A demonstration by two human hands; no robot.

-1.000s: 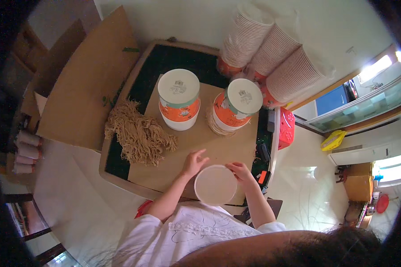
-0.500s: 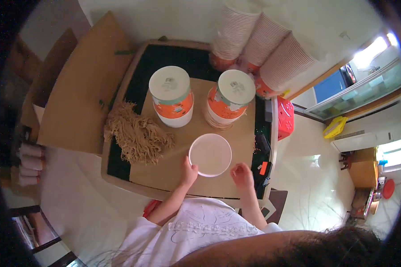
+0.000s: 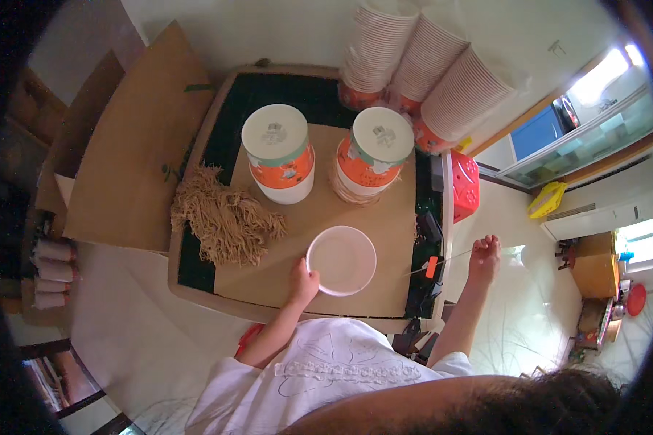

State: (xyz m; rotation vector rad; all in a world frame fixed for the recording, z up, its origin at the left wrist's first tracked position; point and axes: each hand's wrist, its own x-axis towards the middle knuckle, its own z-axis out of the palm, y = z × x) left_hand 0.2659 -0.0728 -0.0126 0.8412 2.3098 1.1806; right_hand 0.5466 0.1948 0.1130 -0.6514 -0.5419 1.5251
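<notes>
A white paper bucket (image 3: 341, 261), its open mouth facing up, is near the front of the table. My left hand (image 3: 304, 283) is closed on its left side, thumb at the rim. Out past the table's right edge, my right hand (image 3: 485, 259) pinches one end of a thin pale strand (image 3: 446, 262). That strand runs left toward a black object with an orange patch (image 3: 431, 267). Farther back stand two upturned buckets in orange, green and white, a left one (image 3: 278, 154) and a right one (image 3: 375, 157). Brown cord loops surround the right one's base.
A tangled heap of brown cords (image 3: 226, 215) lies on the cardboard sheet (image 3: 297, 232) at left. Tall stacks of nested buckets (image 3: 461, 98) lean at the back right. A red stool (image 3: 465, 185) stands beyond the right edge. Large cardboard flaps (image 3: 141, 145) rise at left.
My right hand has moved right and up, off the table's edge, drawing the strand out with it. The held bucket has shifted slightly toward me in my left hand.
</notes>
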